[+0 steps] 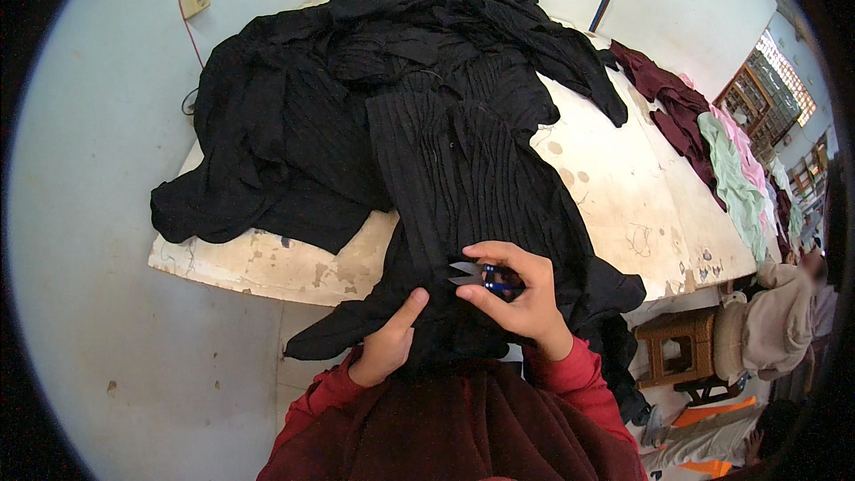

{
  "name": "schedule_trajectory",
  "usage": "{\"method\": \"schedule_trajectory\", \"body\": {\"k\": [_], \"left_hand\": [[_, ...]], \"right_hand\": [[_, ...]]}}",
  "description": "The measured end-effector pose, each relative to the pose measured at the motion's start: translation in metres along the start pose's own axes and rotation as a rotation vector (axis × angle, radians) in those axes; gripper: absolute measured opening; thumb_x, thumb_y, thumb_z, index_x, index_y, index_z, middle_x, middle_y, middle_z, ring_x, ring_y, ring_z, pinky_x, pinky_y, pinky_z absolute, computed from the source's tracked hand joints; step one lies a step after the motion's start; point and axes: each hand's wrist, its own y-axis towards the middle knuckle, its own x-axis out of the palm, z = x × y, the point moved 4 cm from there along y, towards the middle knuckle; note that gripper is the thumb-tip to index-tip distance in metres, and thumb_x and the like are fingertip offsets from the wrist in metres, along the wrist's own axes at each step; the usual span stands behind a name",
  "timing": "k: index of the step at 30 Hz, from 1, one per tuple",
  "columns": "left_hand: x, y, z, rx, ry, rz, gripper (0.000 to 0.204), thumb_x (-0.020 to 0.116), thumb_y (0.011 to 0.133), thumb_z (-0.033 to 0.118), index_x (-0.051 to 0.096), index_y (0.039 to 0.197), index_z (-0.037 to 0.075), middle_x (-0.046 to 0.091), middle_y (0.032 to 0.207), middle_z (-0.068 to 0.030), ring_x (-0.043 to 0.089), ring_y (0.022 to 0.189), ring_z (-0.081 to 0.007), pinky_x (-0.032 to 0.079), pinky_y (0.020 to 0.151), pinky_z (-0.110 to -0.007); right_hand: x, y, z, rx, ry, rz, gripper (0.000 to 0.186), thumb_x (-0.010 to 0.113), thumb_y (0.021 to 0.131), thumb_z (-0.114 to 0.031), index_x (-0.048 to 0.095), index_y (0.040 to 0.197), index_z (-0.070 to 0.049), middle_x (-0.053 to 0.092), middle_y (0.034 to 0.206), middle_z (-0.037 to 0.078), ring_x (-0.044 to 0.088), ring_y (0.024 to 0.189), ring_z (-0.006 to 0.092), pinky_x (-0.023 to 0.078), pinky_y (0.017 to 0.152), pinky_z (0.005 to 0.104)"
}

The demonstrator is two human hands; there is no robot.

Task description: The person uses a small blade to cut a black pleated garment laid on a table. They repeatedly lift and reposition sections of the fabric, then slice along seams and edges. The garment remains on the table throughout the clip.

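Note:
A pleated black garment [445,169] lies over the table and hangs down across its front edge toward me. My left hand [390,338] grips the hanging cloth near the edge, thumb on top and the other fingers hidden by the fabric. In my right hand [525,296] is a pair of small blue thread snips [499,281], held between thumb and fingers. The snips' blades are apart and point left, just over the pleats and close to my left thumb. Whether a thread lies between the blades is too small to tell.
More black cloth [294,116] is heaped across the pale, stained table [623,178]. Maroon cloth [668,98] and mint-green cloth [732,169] lie at its right end. A brown woven-pattern stool [681,346] and another person [779,316] are at the right. A wall socket [196,3] is at the upper left.

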Motion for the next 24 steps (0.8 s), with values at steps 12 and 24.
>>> {"method": "schedule_trajectory", "body": {"k": [12,24], "left_hand": [[-0.001,-0.003,-0.005,-0.134,-0.203,-0.091,0.037,0.048,0.097,0.005,0.045,0.133,-0.001,0.051,0.132,-0.0123,0.05,0.121,-0.0228,0.038,0.106,-0.038],[0.003,-0.005,-0.005,-0.18,-0.278,-0.142,0.038,0.046,0.097,0.006,0.043,0.133,-0.002,0.049,0.133,-0.0134,0.049,0.123,-0.024,0.037,0.107,-0.04]], "right_hand": [[0.004,0.014,-0.012,-0.208,-0.223,-0.048,0.023,0.08,0.069,-0.02,0.072,0.086,-0.006,0.071,0.079,0.006,0.067,0.065,0.0182,0.042,0.054,0.0255],[0.006,0.013,-0.007,-0.204,-0.159,-0.053,0.024,0.08,0.069,-0.019,0.072,0.086,-0.005,0.071,0.079,0.006,0.068,0.066,0.0182,0.044,0.055,0.0253]]}}
